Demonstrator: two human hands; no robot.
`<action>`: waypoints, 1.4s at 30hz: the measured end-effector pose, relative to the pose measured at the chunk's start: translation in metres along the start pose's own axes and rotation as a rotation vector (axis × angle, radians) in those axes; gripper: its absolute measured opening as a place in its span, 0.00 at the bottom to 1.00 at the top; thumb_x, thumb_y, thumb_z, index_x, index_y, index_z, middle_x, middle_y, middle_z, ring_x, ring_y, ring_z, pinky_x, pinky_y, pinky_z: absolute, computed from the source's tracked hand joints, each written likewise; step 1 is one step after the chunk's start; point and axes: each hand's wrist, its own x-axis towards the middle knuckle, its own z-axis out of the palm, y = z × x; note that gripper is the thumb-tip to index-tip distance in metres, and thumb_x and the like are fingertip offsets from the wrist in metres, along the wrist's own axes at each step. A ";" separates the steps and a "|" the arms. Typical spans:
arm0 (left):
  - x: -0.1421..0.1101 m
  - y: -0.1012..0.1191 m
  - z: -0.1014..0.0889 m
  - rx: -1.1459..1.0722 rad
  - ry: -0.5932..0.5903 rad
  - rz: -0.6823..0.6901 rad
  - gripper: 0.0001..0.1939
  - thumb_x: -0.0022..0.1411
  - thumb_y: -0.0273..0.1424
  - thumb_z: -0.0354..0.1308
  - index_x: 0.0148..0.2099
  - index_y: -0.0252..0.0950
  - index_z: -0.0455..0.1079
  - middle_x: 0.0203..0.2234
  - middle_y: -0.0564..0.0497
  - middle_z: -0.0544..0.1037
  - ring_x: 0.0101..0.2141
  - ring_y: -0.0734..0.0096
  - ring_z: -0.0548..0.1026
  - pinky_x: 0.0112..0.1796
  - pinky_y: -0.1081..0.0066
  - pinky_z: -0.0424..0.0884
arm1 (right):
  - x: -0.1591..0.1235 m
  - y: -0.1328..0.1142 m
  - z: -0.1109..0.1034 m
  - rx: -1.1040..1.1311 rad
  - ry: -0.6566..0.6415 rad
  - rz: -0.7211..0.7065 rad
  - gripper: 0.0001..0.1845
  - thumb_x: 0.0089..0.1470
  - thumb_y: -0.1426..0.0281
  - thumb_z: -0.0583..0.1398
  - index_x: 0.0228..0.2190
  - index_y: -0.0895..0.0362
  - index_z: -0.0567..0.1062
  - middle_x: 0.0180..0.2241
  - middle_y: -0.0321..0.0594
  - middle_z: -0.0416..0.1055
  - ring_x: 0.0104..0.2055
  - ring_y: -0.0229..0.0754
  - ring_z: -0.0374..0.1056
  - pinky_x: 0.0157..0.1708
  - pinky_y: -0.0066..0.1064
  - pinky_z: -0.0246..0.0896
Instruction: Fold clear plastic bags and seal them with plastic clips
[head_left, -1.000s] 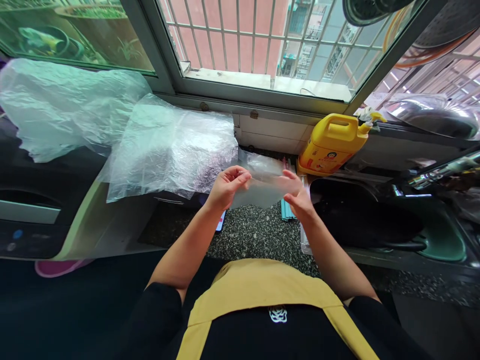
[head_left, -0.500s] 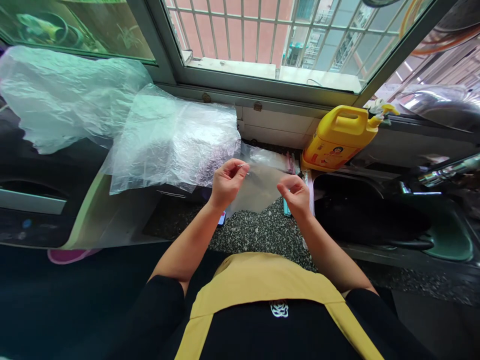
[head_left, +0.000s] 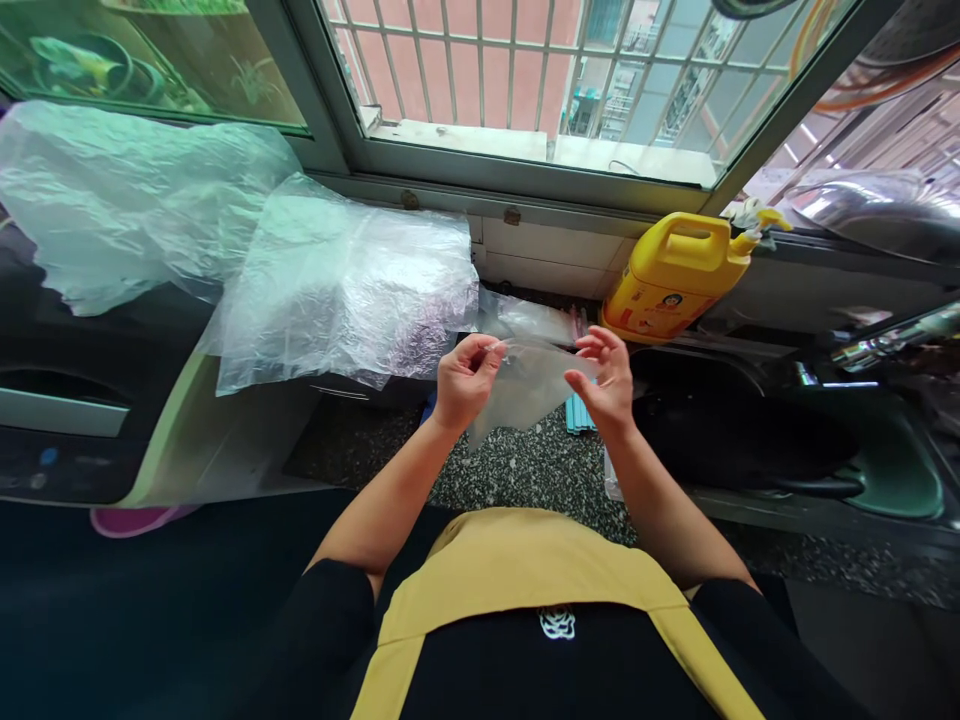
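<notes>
A small frosted, see-through plastic bag (head_left: 529, 385) hangs between my hands over the speckled stone counter (head_left: 517, 470). My left hand (head_left: 466, 380) pinches its upper left corner between thumb and forefinger. At the bag's right edge is my right hand (head_left: 607, 378), its thumb and fingers spread apart; whether the bag touches the thumb I cannot tell. Just left of the right hand, a light-blue object (head_left: 579, 414) lies on the counter, partly covered. Behind the bag lies a clear plastic packet (head_left: 529, 318).
Large clear plastic sheets (head_left: 352, 280) cover the dark machine at left. A yellow jug (head_left: 671, 280) with a pump stands by the window sill. To the right, a black pan (head_left: 742, 430) sits in the sink (head_left: 900, 470). A pink basin (head_left: 139, 520) is low at left.
My right hand has opened its fingers, which were curled together at the bag's right edge. My left hand, still pinching the bag, has shifted slightly right and down.
</notes>
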 end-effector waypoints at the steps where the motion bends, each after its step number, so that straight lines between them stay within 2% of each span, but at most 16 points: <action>1: 0.000 0.002 0.000 0.014 -0.016 0.001 0.11 0.56 0.38 0.60 0.28 0.36 0.69 0.15 0.59 0.62 0.16 0.83 0.56 0.17 0.77 0.54 | 0.006 -0.006 -0.006 -0.046 -0.018 -0.047 0.32 0.43 0.52 0.65 0.49 0.48 0.66 0.41 0.39 0.69 0.41 0.42 0.66 0.43 0.37 0.62; 4: 0.001 0.009 0.000 0.043 -0.098 0.000 0.11 0.57 0.39 0.59 0.29 0.36 0.70 0.16 0.57 0.64 0.17 0.82 0.57 0.19 0.77 0.56 | 0.025 -0.026 -0.016 -0.285 -0.247 -0.150 0.27 0.41 0.58 0.67 0.45 0.48 0.71 0.42 0.40 0.71 0.46 0.47 0.64 0.48 0.40 0.58; 6: 0.001 0.008 -0.001 0.045 -0.174 -0.008 0.13 0.57 0.41 0.59 0.30 0.36 0.71 0.17 0.56 0.66 0.18 0.81 0.59 0.20 0.77 0.57 | 0.034 -0.034 -0.011 -0.414 -0.423 -0.187 0.16 0.43 0.64 0.66 0.37 0.50 0.74 0.36 0.38 0.73 0.41 0.46 0.65 0.45 0.39 0.58; 8: -0.001 -0.004 -0.004 0.026 -0.217 -0.026 0.17 0.56 0.46 0.58 0.33 0.36 0.71 0.19 0.55 0.68 0.20 0.79 0.62 0.22 0.77 0.60 | 0.037 -0.034 -0.004 -0.508 -0.536 -0.193 0.03 0.47 0.70 0.62 0.29 0.52 0.75 0.29 0.36 0.73 0.35 0.42 0.65 0.40 0.36 0.57; 10: -0.009 -0.030 -0.010 0.023 -0.175 -0.069 0.24 0.56 0.53 0.53 0.38 0.37 0.70 0.23 0.53 0.69 0.24 0.76 0.67 0.28 0.75 0.65 | 0.036 -0.028 0.003 -0.558 -0.585 -0.192 0.05 0.48 0.74 0.58 0.24 0.54 0.73 0.25 0.36 0.72 0.31 0.40 0.63 0.36 0.33 0.54; 12: -0.023 -0.065 -0.019 0.124 -0.050 -0.172 0.28 0.59 0.56 0.44 0.40 0.36 0.68 0.28 0.50 0.71 0.31 0.71 0.70 0.36 0.70 0.69 | 0.032 -0.021 0.005 -0.572 -0.605 -0.195 0.06 0.48 0.75 0.57 0.23 0.55 0.72 0.24 0.37 0.72 0.30 0.39 0.62 0.34 0.32 0.53; 15: -0.047 -0.114 -0.030 0.464 -0.028 -0.450 0.21 0.60 0.50 0.48 0.35 0.36 0.67 0.32 0.44 0.73 0.40 0.61 0.71 0.46 0.60 0.66 | 0.027 -0.015 0.003 -0.589 -0.633 -0.197 0.06 0.47 0.75 0.57 0.22 0.55 0.72 0.23 0.38 0.72 0.29 0.40 0.61 0.33 0.31 0.52; 18: -0.061 -0.135 -0.033 0.497 -0.049 -0.510 0.19 0.60 0.46 0.50 0.33 0.35 0.67 0.33 0.40 0.73 0.42 0.56 0.72 0.48 0.54 0.65 | 0.027 -0.016 0.000 -0.607 -0.653 -0.195 0.06 0.46 0.75 0.57 0.22 0.56 0.72 0.23 0.38 0.71 0.28 0.39 0.61 0.33 0.31 0.52; 21: -0.060 -0.126 -0.030 0.427 -0.084 -0.441 0.23 0.61 0.49 0.46 0.38 0.35 0.68 0.38 0.39 0.74 0.44 0.58 0.72 0.49 0.57 0.65 | 0.029 -0.019 -0.002 -0.613 -0.653 -0.179 0.06 0.46 0.75 0.57 0.21 0.55 0.72 0.22 0.37 0.71 0.28 0.39 0.62 0.32 0.31 0.53; 24: -0.050 -0.097 -0.022 0.175 -0.161 -0.153 0.33 0.58 0.58 0.41 0.47 0.35 0.67 0.43 0.40 0.74 0.45 0.60 0.72 0.49 0.59 0.66 | 0.033 -0.021 -0.003 -0.617 -0.638 -0.156 0.06 0.44 0.76 0.58 0.20 0.55 0.72 0.22 0.36 0.71 0.27 0.38 0.61 0.31 0.30 0.53; 27: -0.039 -0.063 -0.010 0.035 -0.203 0.092 0.36 0.51 0.59 0.53 0.51 0.36 0.65 0.43 0.42 0.74 0.44 0.61 0.73 0.47 0.61 0.68 | 0.036 -0.023 -0.004 -0.617 -0.633 -0.125 0.06 0.44 0.76 0.58 0.20 0.55 0.72 0.22 0.36 0.71 0.27 0.37 0.61 0.30 0.30 0.53; 29: -0.032 -0.045 -0.001 0.088 -0.184 0.117 0.27 0.52 0.50 0.59 0.47 0.36 0.67 0.37 0.45 0.75 0.38 0.66 0.73 0.42 0.65 0.69 | 0.036 -0.025 -0.004 -0.619 -0.634 -0.105 0.06 0.44 0.75 0.58 0.20 0.55 0.72 0.22 0.37 0.71 0.26 0.37 0.62 0.29 0.29 0.53; 31: -0.025 -0.031 0.006 0.140 -0.161 0.117 0.14 0.58 0.42 0.57 0.38 0.36 0.69 0.30 0.49 0.75 0.33 0.71 0.72 0.37 0.69 0.69 | 0.037 -0.027 -0.004 -0.626 -0.627 -0.099 0.05 0.44 0.74 0.58 0.20 0.55 0.72 0.22 0.36 0.71 0.26 0.37 0.62 0.28 0.29 0.52; 32: -0.023 -0.026 0.009 0.152 -0.154 0.121 0.11 0.59 0.39 0.56 0.34 0.36 0.69 0.28 0.50 0.74 0.31 0.72 0.71 0.35 0.70 0.68 | 0.036 -0.028 -0.004 -0.628 -0.616 -0.099 0.04 0.44 0.74 0.59 0.21 0.55 0.73 0.22 0.36 0.71 0.26 0.37 0.62 0.27 0.29 0.52; 35: -0.018 -0.017 0.013 0.157 -0.154 0.139 0.10 0.60 0.35 0.54 0.28 0.36 0.67 0.25 0.51 0.72 0.29 0.73 0.70 0.32 0.72 0.66 | 0.036 -0.029 -0.004 -0.628 -0.575 -0.094 0.04 0.46 0.71 0.59 0.22 0.55 0.73 0.22 0.37 0.71 0.26 0.36 0.61 0.26 0.28 0.51; 42: -0.026 -0.011 0.015 0.269 -0.155 0.220 0.05 0.59 0.32 0.55 0.33 0.36 0.70 0.26 0.51 0.73 0.26 0.75 0.69 0.30 0.74 0.66 | 0.037 -0.029 0.003 -0.720 -0.533 0.025 0.06 0.45 0.72 0.58 0.20 0.56 0.73 0.20 0.37 0.70 0.22 0.35 0.60 0.23 0.28 0.48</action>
